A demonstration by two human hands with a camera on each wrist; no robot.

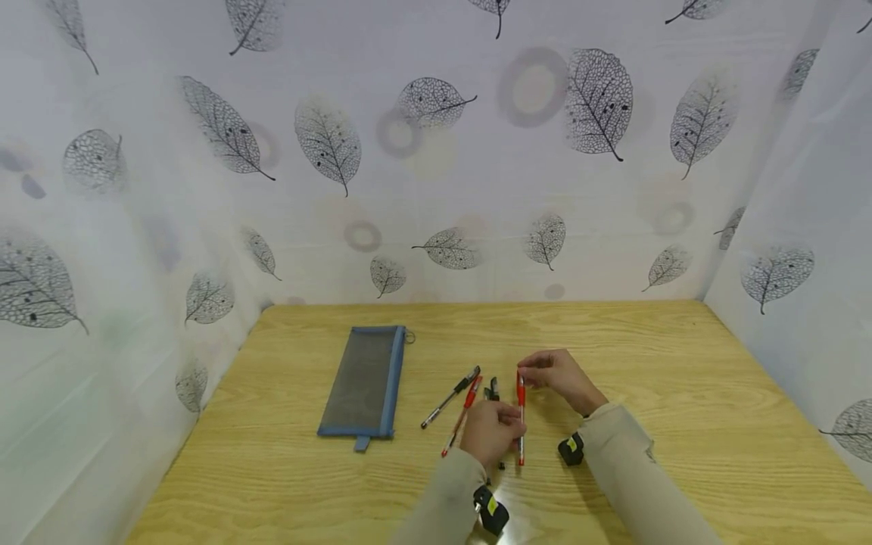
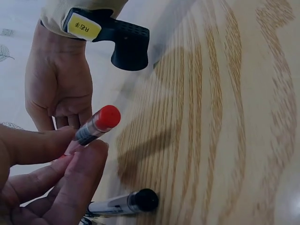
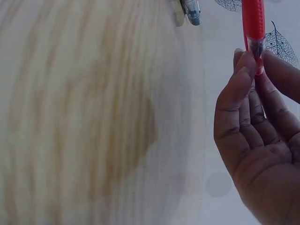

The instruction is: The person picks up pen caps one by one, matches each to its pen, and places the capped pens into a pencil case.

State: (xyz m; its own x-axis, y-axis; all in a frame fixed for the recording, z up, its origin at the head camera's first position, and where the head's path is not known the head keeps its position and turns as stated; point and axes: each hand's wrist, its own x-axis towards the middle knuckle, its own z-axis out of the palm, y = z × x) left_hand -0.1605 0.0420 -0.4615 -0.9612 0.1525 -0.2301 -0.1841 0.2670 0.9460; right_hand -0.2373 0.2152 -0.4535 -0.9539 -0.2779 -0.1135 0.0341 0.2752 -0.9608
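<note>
A red gel pen (image 1: 521, 393) stands out above the table between both hands. My left hand (image 1: 492, 433) pinches it near its red-tipped lower end (image 2: 107, 118) between thumb and fingers. At the opposite end, the fingertips of my right hand (image 3: 262, 126) pinch the red part (image 3: 253, 21). Left of it lie another red pen (image 1: 471, 395) and a black pen (image 1: 450, 399), both slanted. Two more black pens (image 1: 494, 387) lie partly hidden behind my left hand; the end of one black pen (image 2: 124, 202) shows beneath the fingers in the left wrist view.
A grey mesh zip pouch (image 1: 361, 382) with blue edging lies flat on the wooden table (image 1: 272, 469), left of the pens. Leaf-printed curtains (image 1: 436, 174) enclose the back and sides. Black camera mounts (image 1: 571, 449) sit at both wrists.
</note>
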